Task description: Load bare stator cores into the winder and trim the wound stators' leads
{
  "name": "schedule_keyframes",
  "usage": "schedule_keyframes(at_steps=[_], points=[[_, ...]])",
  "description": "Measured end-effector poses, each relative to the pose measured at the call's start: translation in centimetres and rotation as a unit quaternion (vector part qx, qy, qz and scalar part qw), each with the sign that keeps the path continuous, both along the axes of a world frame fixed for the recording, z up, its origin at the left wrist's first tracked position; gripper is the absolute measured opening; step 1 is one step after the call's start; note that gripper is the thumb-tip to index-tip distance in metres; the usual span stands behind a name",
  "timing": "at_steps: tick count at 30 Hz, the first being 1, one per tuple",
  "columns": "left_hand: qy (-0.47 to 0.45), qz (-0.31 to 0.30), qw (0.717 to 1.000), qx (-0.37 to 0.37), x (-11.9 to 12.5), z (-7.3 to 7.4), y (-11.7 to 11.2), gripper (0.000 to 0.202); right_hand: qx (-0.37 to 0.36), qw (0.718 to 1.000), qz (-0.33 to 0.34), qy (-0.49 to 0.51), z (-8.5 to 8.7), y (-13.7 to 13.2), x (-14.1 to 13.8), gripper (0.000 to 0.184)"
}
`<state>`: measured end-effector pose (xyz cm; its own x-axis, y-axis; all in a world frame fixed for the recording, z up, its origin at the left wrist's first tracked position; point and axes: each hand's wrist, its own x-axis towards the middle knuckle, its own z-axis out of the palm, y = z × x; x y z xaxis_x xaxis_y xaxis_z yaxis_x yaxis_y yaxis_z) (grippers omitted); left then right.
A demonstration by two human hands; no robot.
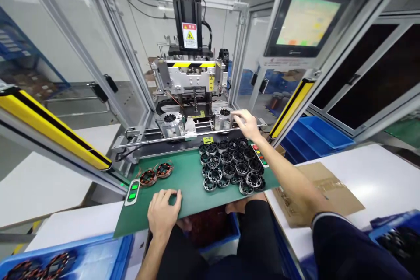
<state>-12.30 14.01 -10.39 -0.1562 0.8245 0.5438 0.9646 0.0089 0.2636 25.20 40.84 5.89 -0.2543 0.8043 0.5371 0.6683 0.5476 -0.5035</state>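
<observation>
My right hand [246, 123] is stretched out to the right metal fixture [222, 122], fingertips at its right side. A black-toothed stator core [225, 112] sits in the top of that fixture. The fingers are extended and I see nothing held in them. My left hand [163, 211] rests on the front of the green mat [187, 179], fingers loosely bent, thumb apart, nothing in it. Beyond it lie two copper-wound stators [148, 177]. On the left fixture [173, 126] sits another black core [169, 118]. Several bare stator cores [229, 169] are grouped on the mat's right half, some stacked.
Behind the fixtures stands a winding machine [190, 74]. Yellow-black posts [55, 129] flank the opening. Green buttons [132, 191] are at the left, a button strip [260, 155] at the right. Flattened cardboard [321, 188] lies right; a blue tray [95, 253] holds wound stators at lower left.
</observation>
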Motion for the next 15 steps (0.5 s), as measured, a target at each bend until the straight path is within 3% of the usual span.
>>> schedule_keyframes(at_steps=[4, 7, 11, 15], points=[[0.017, -0.009, 1.0, -0.01, 0.2, 0.2, 0.3, 0.031, -0.105, 0.977, -0.177, 0.061, -7.7, -11.4, 9.9, 0.046], [0.027, -0.018, 0.999, -0.007, 0.0, 0.0, 0.4, 0.031, -0.133, 0.961, -0.237, 0.059, -13.0, -16.8, 13.1, 0.046], [0.015, -0.048, 0.999, 0.007, -0.3, -0.4, 0.4, 0.03, -0.149, 0.963, -0.217, 0.055, -17.1, -18.8, 13.1, 0.047], [0.009, -0.096, 0.995, 0.024, -0.6, -0.8, 0.1, 0.025, -0.143, 0.969, -0.198, 0.047, -18.5, -18.2, 13.4, 0.05]])
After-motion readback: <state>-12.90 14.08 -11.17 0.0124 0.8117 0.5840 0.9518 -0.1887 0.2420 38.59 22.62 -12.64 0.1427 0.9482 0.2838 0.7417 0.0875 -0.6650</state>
